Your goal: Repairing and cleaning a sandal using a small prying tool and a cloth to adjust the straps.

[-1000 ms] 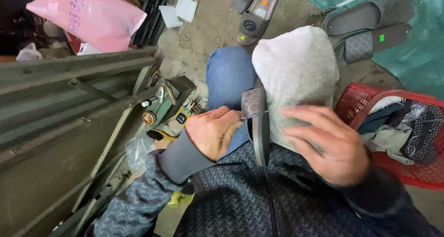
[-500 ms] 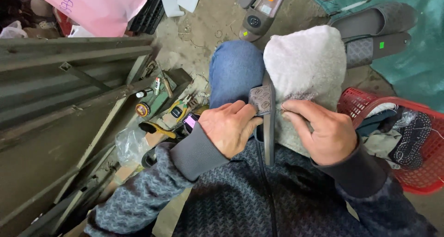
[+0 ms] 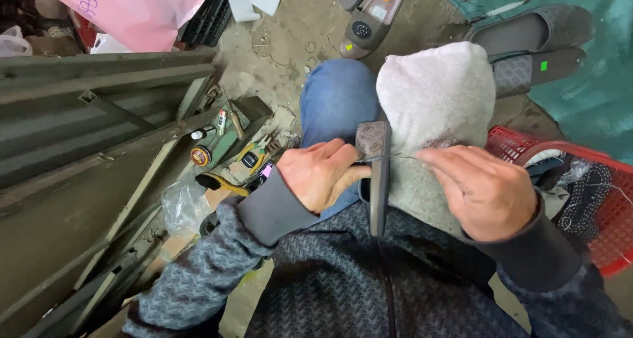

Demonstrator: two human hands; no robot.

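A dark grey sandal (image 3: 376, 180) stands on edge between my knees, its sole facing left. My left hand (image 3: 320, 173) grips its left side near the heel. My right hand (image 3: 478, 186) pinches a thin thread (image 3: 402, 157) that runs from the sandal's edge to my fingers. A pale grey cloth (image 3: 435, 101) covers my right knee under that hand. My left knee shows in blue jeans (image 3: 336, 101).
A red plastic basket (image 3: 597, 199) with dark fabric sits at the right. Grey slippers (image 3: 534, 48) lie on a teal mat at the back right. Small tools and a tin (image 3: 200, 156) lie by an olive metal frame (image 3: 92, 153) on the left. A pink bag (image 3: 125, 8) is at top left.
My right hand has slid off the sandal to the right, drawing the thread out. My left hand keeps its hold on the sandal.
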